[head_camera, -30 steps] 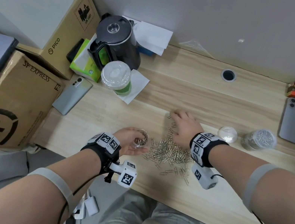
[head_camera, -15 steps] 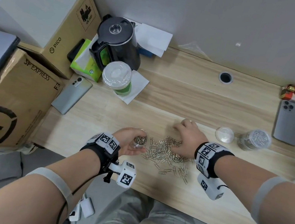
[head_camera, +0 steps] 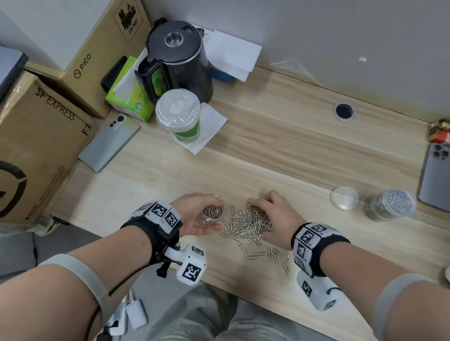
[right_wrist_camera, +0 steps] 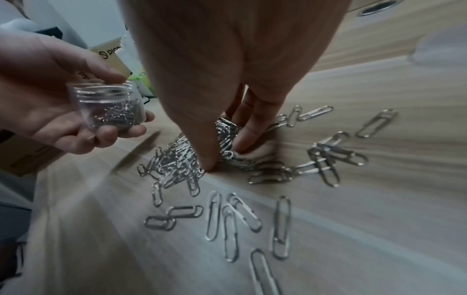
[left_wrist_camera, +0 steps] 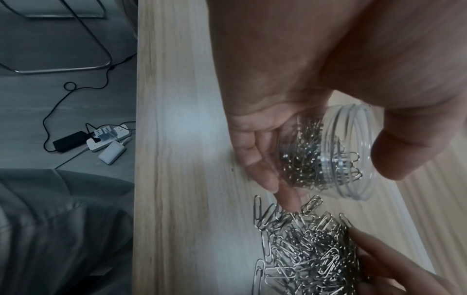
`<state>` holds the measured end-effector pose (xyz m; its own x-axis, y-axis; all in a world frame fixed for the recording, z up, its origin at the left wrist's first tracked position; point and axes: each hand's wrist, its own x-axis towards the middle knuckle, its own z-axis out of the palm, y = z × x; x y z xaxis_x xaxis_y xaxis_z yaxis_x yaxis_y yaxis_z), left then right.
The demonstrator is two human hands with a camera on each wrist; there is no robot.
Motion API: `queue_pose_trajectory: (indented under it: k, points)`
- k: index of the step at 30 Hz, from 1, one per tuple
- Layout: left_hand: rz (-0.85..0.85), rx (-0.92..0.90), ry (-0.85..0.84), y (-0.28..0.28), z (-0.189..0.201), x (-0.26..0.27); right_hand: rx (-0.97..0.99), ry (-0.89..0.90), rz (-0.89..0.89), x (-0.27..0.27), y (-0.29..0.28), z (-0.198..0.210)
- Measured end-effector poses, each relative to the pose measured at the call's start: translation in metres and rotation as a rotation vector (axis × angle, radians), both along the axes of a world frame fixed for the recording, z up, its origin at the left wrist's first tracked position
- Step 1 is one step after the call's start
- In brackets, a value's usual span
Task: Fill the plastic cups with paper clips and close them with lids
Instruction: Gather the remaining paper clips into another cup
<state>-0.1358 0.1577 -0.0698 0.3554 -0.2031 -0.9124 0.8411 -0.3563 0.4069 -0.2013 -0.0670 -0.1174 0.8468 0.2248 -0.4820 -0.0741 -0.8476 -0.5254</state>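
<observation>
Right hand (head_camera: 275, 217) amid paper clips (head_camera: 250, 224)

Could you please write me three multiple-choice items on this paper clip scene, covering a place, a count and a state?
1. Where is the loose lid?
A. beside the filled cup
B. on the kettle
C. in the left hand

2. How many phones lie on the desk?
A. none
B. two
C. four

3. How full is the held cup?
A. empty
B. partly filled
C. capped

Key: 1 A, it lies just left of that cup; 2 B, one at each side; 3 B, clips sit low inside and its mouth is open.
</observation>
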Motion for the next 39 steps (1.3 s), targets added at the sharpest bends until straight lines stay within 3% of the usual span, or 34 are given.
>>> queue_pose_trajectory:
  k: [11,18,34,39]
  points:
    - [0.055,-0.018,-0.001,0.014,-0.005,-0.002,-0.161,-0.040,0.114,0.003,0.026,0.004]
    - [0.036,-0.020,0.018,0.011,-0.009,-0.003,-0.077,-0.065,0.078,0.002,0.022,0.003]
    - [0.106,0.003,0.049,-0.011,-0.007,-0.002,0.072,-0.042,-0.115,0.003,0.012,0.001]
    - [0.121,0.011,0.066,-0.020,-0.004,0.000,0.128,-0.058,-0.268,0.010,0.007,0.015]
